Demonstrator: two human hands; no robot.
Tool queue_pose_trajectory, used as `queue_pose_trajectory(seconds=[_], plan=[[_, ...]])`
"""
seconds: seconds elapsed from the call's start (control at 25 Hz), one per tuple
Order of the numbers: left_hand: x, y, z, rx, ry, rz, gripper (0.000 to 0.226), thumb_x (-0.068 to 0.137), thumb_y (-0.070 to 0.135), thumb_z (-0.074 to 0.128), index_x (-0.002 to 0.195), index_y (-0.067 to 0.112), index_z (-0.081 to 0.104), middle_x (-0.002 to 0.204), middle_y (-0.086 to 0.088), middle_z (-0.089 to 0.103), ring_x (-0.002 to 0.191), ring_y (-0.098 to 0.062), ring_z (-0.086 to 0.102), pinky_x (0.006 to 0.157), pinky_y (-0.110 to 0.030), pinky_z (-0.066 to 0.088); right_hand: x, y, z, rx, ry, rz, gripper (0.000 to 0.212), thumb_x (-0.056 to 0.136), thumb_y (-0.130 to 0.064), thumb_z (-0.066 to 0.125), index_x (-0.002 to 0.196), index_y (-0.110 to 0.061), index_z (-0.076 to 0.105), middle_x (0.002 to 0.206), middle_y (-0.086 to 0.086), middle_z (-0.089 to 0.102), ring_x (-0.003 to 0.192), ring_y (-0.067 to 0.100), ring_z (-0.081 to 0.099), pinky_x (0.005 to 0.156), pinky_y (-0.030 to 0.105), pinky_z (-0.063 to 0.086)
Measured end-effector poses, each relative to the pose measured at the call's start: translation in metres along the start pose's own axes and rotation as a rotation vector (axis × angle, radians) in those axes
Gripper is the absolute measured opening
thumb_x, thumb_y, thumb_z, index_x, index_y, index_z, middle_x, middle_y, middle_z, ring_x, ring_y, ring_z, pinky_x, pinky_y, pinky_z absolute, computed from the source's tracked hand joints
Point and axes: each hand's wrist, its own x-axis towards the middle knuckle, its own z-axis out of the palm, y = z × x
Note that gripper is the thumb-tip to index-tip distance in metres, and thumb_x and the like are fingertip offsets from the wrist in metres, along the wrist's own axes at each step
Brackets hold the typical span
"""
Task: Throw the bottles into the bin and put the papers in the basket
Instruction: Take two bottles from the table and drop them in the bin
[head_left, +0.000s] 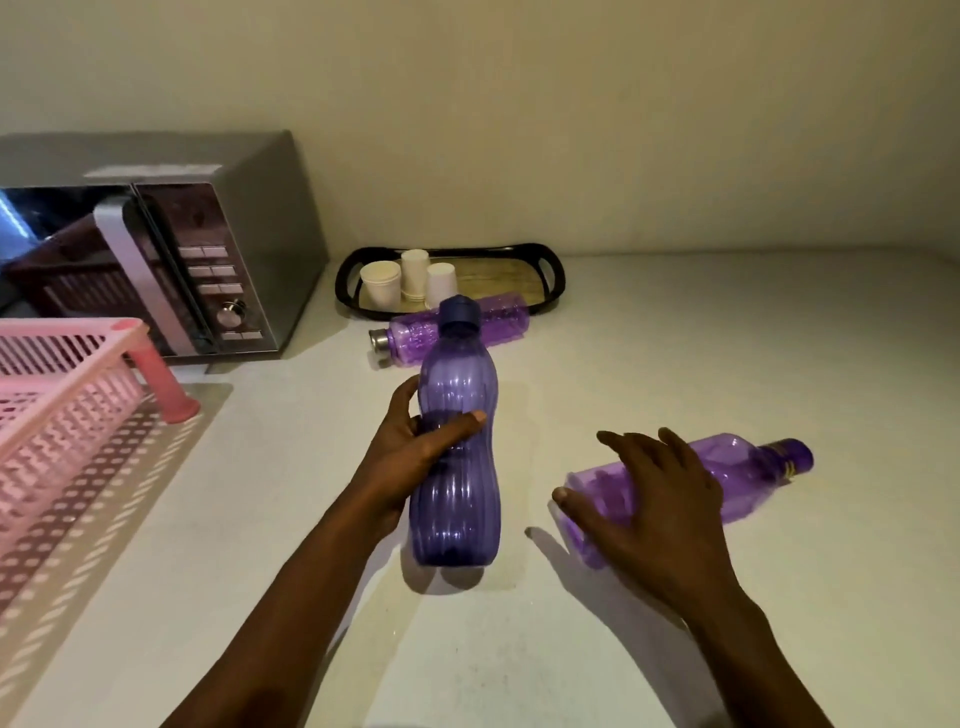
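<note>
The left hand (410, 447) has its grip closed round the upright dark purple bottle (457, 441) at the worktop (675, 322) centre. At 3 o'clock of it the right hand (649, 499), grip open with fingers spread, lies on a lying purple bottle (748, 478). At 12 o'clock a third bottle (415, 338) lies beside the tray (550, 280); the pink basket (67, 395) stands at 9 o'clock
</note>
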Motion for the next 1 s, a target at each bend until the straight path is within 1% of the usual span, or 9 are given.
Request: queue_pose_trajectory(seconds=[0.04, 0.12, 0.24, 0.32, 0.4, 0.48, 0.6, 0.76, 1.0], plan=[[0.0, -0.004, 0.003, -0.003, -0.008, -0.029, 0.084, 0.066, 0.04, 0.087, 0.139, 0.036, 0.046, 0.122, -0.003, 0.067, 0.104, -0.027, 0.073, 0.083, -0.044, 0.064, -0.002, 0.006, 0.004, -0.156, -0.086, 0.002, 0.088, 0.074, -0.087, 0.047, 0.147, -0.038, 0.042, 0.156, -0.005, 0.04, 0.15, 0.024, 0.026, 0.12, 0.051, 0.022], [-0.002, -0.012, 0.011, 0.013, -0.023, -0.074, 0.073, 0.069, 0.042, 0.087, 0.134, 0.029, 0.055, 0.121, -0.004, 0.071, 0.1, -0.025, 0.075, 0.085, -0.045, 0.063, -0.007, 0.008, 0.014, -0.215, -0.158, -0.086, 0.09, 0.074, -0.086, 0.049, 0.148, -0.036, 0.042, 0.16, -0.002, 0.033, 0.153, 0.028, 0.016, 0.123, 0.055, 0.007], [-0.009, -0.023, 0.019, 0.028, -0.032, -0.091, 0.067, 0.069, 0.049, 0.087, 0.127, 0.029, 0.062, 0.113, 0.001, 0.075, 0.091, -0.017, 0.077, 0.078, -0.039, 0.064, -0.008, 0.001, 0.01, 0.062, -0.261, -0.289, 0.075, 0.071, -0.085, 0.056, 0.132, -0.042, 0.055, 0.15, -0.017, 0.042, 0.153, 0.012, 0.017, 0.126, 0.052, 0.003], [-0.015, -0.03, 0.019, 0.035, -0.019, -0.099, 0.069, 0.065, 0.053, 0.089, 0.125, 0.031, 0.062, 0.111, 0.003, 0.075, 0.091, -0.017, 0.077, 0.077, -0.039, 0.065, -0.012, -0.002, 0.011, 0.327, -0.295, -0.337, 0.058, 0.074, -0.076, 0.064, 0.119, -0.039, 0.066, 0.144, -0.023, 0.05, 0.149, 0.001, 0.024, 0.126, 0.051, 0.013], [-0.023, -0.038, 0.015, 0.051, -0.007, -0.097, 0.07, 0.064, 0.055, 0.089, 0.125, 0.032, 0.062, 0.111, 0.004, 0.075, 0.091, -0.016, 0.077, 0.077, -0.038, 0.065, -0.02, -0.006, 0.019, 0.529, -0.149, -0.251, 0.048, 0.076, -0.064, 0.071, 0.113, -0.035, 0.071, 0.146, -0.018, 0.052, 0.146, 0.001, 0.032, 0.123, 0.044, 0.027], [-0.03, -0.043, 0.012, 0.044, 0.01, -0.101, 0.069, 0.063, 0.057, 0.088, 0.123, 0.034, 0.063, 0.108, 0.007, 0.076, 0.09, -0.013, 0.077, 0.073, -0.033, 0.064, -0.026, -0.013, 0.025, 0.574, -0.022, -0.024, 0.061, 0.075, -0.062, 0.072, 0.129, -0.036, 0.061, 0.159, -0.012, 0.036, 0.15, 0.008, 0.027, 0.12, 0.037, 0.029], [-0.04, -0.05, 0.01, 0.004, 0.042, -0.128, 0.068, 0.063, 0.058, 0.088, 0.122, 0.031, 0.065, 0.107, 0.004, 0.077, 0.091, -0.017, 0.078, 0.076, -0.036, 0.065, -0.027, -0.017, 0.031, 0.604, -0.165, 0.206, 0.093, 0.069, -0.065, 0.071, 0.149, -0.043, 0.029, 0.156, -0.013, 0.033, 0.143, 0.021, 0.04, 0.112, 0.043, 0.04], [-0.051, -0.054, 0.008, 0.005, 0.145, -0.091, 0.07, 0.062, 0.064, 0.085, 0.121, 0.033, 0.065, 0.108, 0.005, 0.077, 0.092, -0.019, 0.078, 0.084, -0.046, 0.064, -0.032, -0.028, 0.035, 0.705, -0.262, 0.139, 0.097, 0.067, -0.063, 0.072, 0.147, -0.053, 0.017, 0.135, -0.023, 0.042, 0.12, 0.01, 0.053, 0.101, 0.037, 0.049], [-0.069, -0.055, -0.006, -0.017, 0.205, 0.002, 0.068, 0.068, 0.074, 0.074, 0.126, 0.043, 0.061, 0.114, 0.01, 0.075, 0.1, -0.017, 0.076, 0.089, -0.049, 0.062, -0.044, -0.045, 0.039, 0.967, -0.265, 0.159, 0.082, 0.076, -0.045, 0.071, 0.144, -0.058, 0.027, 0.151, -0.021, 0.042, 0.134, 0.015, 0.053, 0.105, 0.051, 0.05]])
